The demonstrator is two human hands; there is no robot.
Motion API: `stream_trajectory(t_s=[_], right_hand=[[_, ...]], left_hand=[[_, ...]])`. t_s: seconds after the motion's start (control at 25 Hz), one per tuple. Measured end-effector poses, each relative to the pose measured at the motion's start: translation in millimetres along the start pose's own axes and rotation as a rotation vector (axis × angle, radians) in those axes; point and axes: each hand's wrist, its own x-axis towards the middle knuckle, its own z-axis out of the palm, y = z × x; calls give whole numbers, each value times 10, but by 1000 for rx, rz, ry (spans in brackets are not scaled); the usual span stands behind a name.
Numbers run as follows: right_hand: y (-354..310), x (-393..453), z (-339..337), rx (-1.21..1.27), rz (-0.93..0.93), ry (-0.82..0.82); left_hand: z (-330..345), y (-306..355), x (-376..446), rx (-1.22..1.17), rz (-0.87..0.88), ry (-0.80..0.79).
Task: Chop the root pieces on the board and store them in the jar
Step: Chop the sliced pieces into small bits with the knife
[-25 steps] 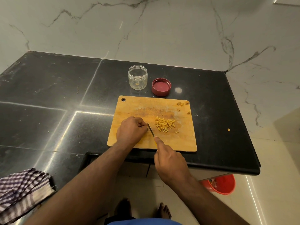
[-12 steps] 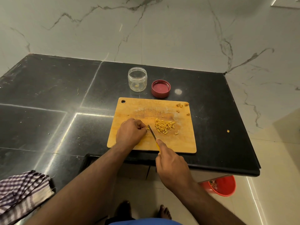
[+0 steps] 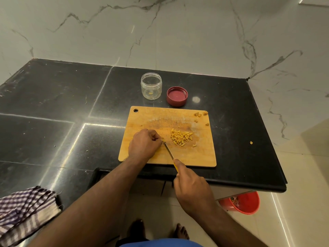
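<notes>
Board: rectangular wooden chopping board (image 3: pixel 178 155) with a round hole in its far left corner lies flat on the black stone tabletop (image 3: pixel 71 104), its near edge close to the tabletop's front edge.
Left hand: my left hand (image 3: pixel 144 144) rests on the board at about 9 o'clock from the pile, fingers curled down and pinching a small yellow root piece (image 3: pixel 162 139) against the wood.
Right hand: my right hand (image 3: pixel 193 188) grips the yellow handle of a thin-bladed knife (image 3: pixel 168 150); the index finger lies along the top, and the blade runs toward 11 o'clock with its tip touching the root piece at my left fingertips.
Chopped pile: heap of short yellow chopped root sticks (image 3: pixel 180 137) sits near the board's middle, just beside the knife tip at 3 o'clock.
Scraps: a few brownish root trimmings (image 3: pixel 199 114) lie in the board's far right corner.
Jar: clear, round, open plastic jar (image 3: pixel 151 88) stands upright at 12 o'clock from the board, with a yellow speck at its bottom.
Lid: round red jar lid (image 3: pixel 177 96) lies upside down just right of the jar.
Stray bit: one yellow fragment (image 3: pixel 251 142) lies on the tabletop at 3 o'clock from the board.
Cloth: purple-and-white checked cloth (image 3: pixel 23 211) lies at the near left.
Floor: red bucket (image 3: pixel 243 204) stands below the tabletop's right end.
</notes>
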Motion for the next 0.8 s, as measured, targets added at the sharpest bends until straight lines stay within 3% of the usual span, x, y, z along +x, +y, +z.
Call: stream_trajectory(t_s=[0.16, 0.6, 0.8], right_hand=[[-37, 71, -17, 12, -25, 64], [-35, 140, 20, -14, 22, -56], [-14, 19, -34, 53, 9, 26]], left_hand=[[-19, -8, -13, -27, 17, -16], [-2, 41, -35, -51, -17, 27], [-15, 18, -38, -55, 4, 15]])
